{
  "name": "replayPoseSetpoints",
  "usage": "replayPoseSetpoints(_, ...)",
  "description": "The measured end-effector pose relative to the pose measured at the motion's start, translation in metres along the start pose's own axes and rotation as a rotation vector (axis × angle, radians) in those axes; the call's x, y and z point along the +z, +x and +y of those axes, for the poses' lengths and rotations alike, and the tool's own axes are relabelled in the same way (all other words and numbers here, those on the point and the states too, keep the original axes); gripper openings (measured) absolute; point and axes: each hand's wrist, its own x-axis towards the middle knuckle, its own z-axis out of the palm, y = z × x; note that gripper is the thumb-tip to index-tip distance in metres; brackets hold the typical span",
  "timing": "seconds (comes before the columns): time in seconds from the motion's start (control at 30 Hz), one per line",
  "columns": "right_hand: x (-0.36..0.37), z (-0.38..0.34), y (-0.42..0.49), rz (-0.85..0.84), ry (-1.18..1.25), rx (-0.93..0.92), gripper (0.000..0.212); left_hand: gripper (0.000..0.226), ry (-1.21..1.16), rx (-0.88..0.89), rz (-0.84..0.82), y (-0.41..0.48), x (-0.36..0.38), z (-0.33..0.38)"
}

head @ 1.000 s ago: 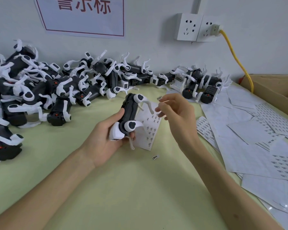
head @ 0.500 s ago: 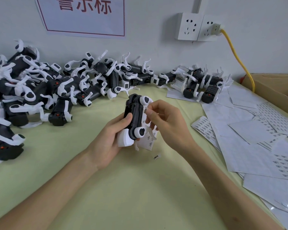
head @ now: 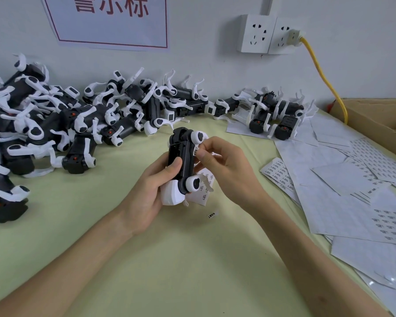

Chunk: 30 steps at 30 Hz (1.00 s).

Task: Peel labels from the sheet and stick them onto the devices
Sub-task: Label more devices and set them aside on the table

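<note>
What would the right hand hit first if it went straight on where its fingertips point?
The side of the black device held in the left hand. The right hand pinches a small label that looks nearly against that side, though depth is hard to judge.

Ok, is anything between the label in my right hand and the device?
Nothing visible does. The right hand pinches the label at the black edge of the device, which the left hand grips; its thumb lies clear of that edge.
</note>
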Motion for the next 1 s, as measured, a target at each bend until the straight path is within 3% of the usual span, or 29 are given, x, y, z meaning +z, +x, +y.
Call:
replayPoseSetpoints(0.43, 0.0000, -0.0024, -0.0018, 0.020, -0.006, 0.020, 0.017, 0.048, -0.007, -0.003, 0.001, -0.0004, 0.0027, 0.0005)
replayPoseSetpoints(1.0, -0.0044, 0.0056, 0.0029, -0.086, 0.127, 0.023, 0.018, 0.049, -0.021, -0.006, 0.019, -0.0001, 0.0019, -0.0003)
